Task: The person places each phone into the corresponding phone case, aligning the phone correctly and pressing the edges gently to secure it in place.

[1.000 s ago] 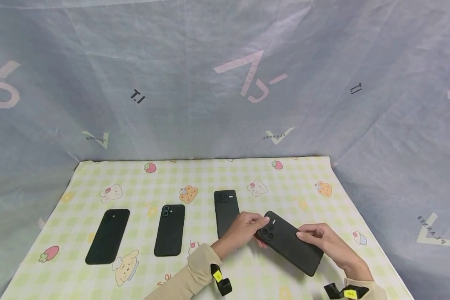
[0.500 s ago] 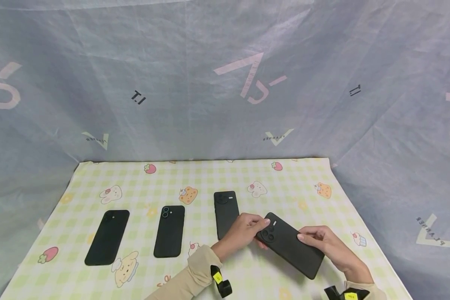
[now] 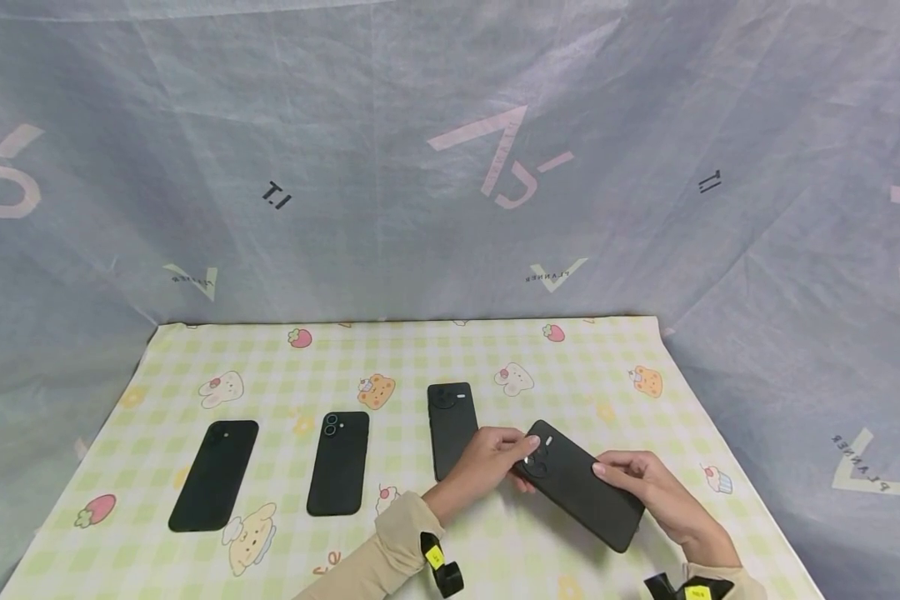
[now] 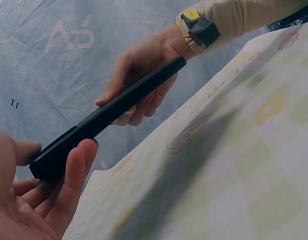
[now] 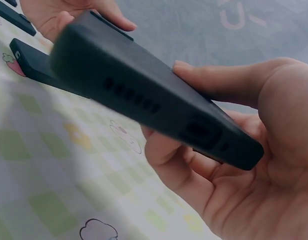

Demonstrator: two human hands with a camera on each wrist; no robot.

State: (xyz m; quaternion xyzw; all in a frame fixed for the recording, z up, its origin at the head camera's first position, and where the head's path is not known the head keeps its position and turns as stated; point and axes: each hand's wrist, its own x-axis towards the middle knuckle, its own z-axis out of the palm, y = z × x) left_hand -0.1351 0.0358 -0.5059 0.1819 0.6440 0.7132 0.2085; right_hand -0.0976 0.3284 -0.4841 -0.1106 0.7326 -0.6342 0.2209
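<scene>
Above the cloth, a black phone (image 3: 581, 492) is held in both hands, its back with the round camera bump tilted up in the head view. My left hand (image 3: 483, 465) pinches the camera end, thumb on top and fingers beneath. At the opposite end, my right hand (image 3: 660, 496) grips the long edge, its thumb (image 5: 219, 82) on the back and its fingers curled below. Speaker holes and a port show on the phone's bottom edge (image 5: 144, 102) in the right wrist view. The screen side is hidden in the head view.
Three more black phones lie back up on the checked tablecloth (image 3: 420, 350): one at the far left (image 3: 216, 475), one left of centre (image 3: 339, 463), and one (image 3: 452, 425) partly behind my left hand. A grey fabric curtain (image 3: 375, 167) surrounds the table.
The held phone has tilted slightly, its lower end rising a little in the last half second, and a glint now shows on its camera bump. Both hands keep their hold.
</scene>
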